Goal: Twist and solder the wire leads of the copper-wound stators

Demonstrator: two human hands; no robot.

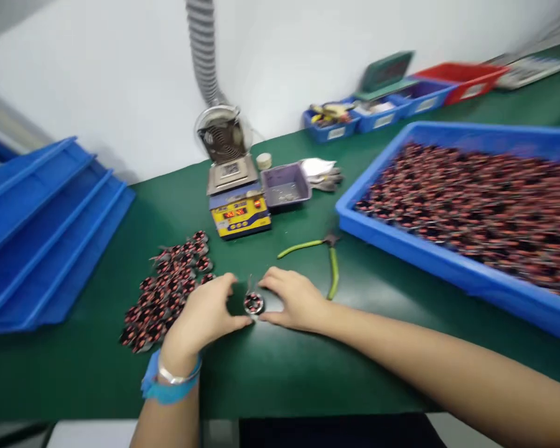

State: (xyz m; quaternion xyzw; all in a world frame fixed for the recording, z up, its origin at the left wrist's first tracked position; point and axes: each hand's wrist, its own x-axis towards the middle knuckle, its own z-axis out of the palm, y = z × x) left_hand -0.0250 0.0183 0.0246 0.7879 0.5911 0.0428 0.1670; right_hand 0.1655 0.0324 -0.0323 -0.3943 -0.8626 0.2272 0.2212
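Observation:
A small round wire-wound motor stator (253, 303), with dark and copper-red windings and thin leads rising from its top, sits between my two hands. My left hand (210, 311) curves beside it on the left, index finger and thumb apart, the thumb tip at the lower edge. On the other side, my right hand (296, 300) has its thumb and index finger spread, with the thumb tip close to the lower right rim. Whether the thumbs press on the part cannot be made out. A pile of similar stators (168, 292) lies left of my left hand, which partly covers it.
Green-handled cutters (332, 267) lie beyond my right hand. Behind stands a yellow-blue solder pot (240, 214) under a ducted hood, beside a purple tray (287, 186) and gloves (322, 174). A large blue bin (401, 239) of stators fills the right; stacked blue trays (42, 230) stand left.

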